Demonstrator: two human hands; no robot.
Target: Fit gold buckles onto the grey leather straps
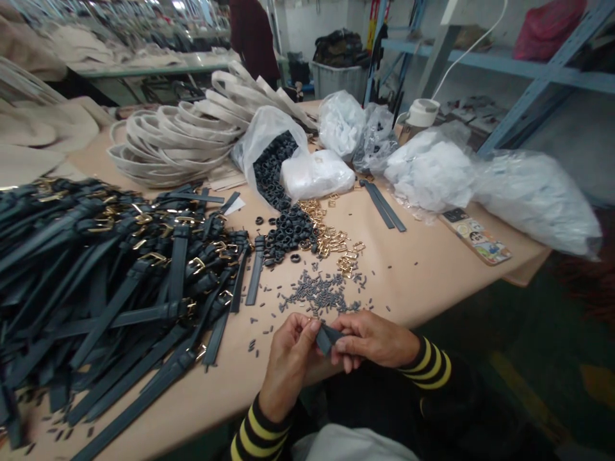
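Between my two hands is a dark strap (327, 337), bent over on itself near the table's front edge. My left hand (294, 349) pinches it from the left with thumb and fingers. From the right, my right hand (369, 339) grips the other part. A tiny gold glint shows at my left fingertips, too small to name. Just beyond my hands lie many small dark tube-like pieces (319, 291). Gold buckles (331, 237) and dark loops (291, 230) are heaped behind those.
A large pile of dark buckled straps (120, 282) covers the left side. Pale straps (177, 141) are stacked behind. An open bag (273, 157) spills dark loops. White plastic bags (427, 166) and a patterned phone case (475, 237) lie right. A person (254, 38) stands at the back.
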